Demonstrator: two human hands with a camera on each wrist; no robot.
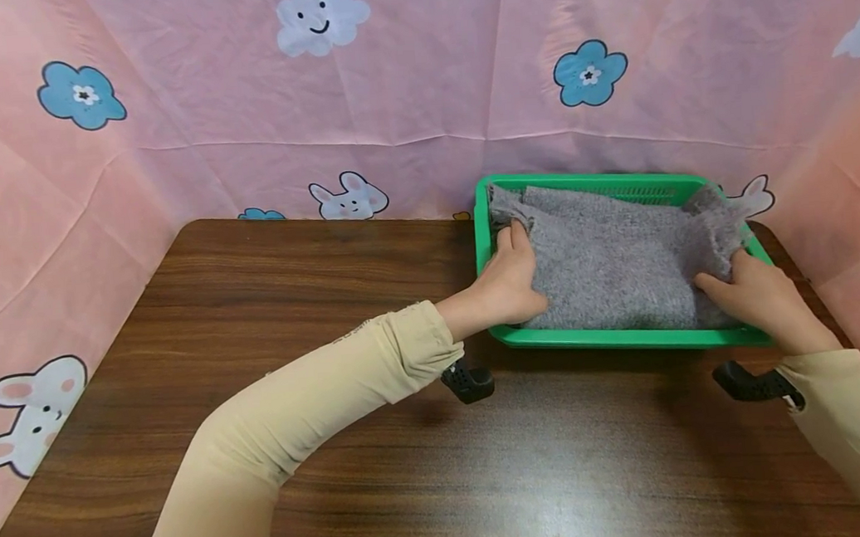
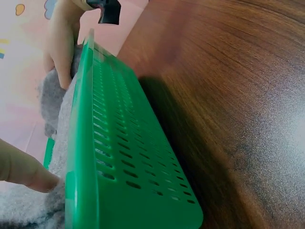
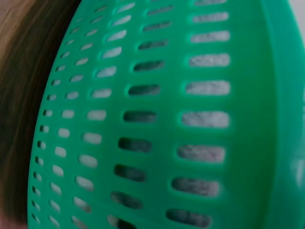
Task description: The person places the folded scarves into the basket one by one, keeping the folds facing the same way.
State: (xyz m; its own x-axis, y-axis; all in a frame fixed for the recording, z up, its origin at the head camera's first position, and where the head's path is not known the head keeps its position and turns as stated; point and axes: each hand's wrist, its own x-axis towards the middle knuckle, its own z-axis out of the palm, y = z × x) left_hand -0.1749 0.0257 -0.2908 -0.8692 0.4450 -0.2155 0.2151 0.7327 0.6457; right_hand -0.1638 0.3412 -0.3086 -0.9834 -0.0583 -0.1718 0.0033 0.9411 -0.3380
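Note:
A grey woolly cloth (image 1: 609, 264) lies in a green plastic basket (image 1: 615, 338), covering most of its inside. At the basket's left end my left hand (image 1: 506, 284) holds the cloth's bunched edge, its fingertips partly hidden in the folds. My right hand (image 1: 765, 299) grips the right edge, where the cloth is raised in a fold over the rim. In the left wrist view, one left digit touches the cloth (image 2: 59, 157), and the right hand (image 2: 62, 43) holds the far end. The right wrist view has only the slotted basket wall (image 3: 162, 114), with grey showing through.
The basket stands at the back right of a dark wooden table (image 1: 313, 310). A pink patterned curtain (image 1: 424, 77) hangs behind the table and along both sides. Black wrist-worn pieces (image 1: 470, 382) sit under both wrists, near the basket's front.

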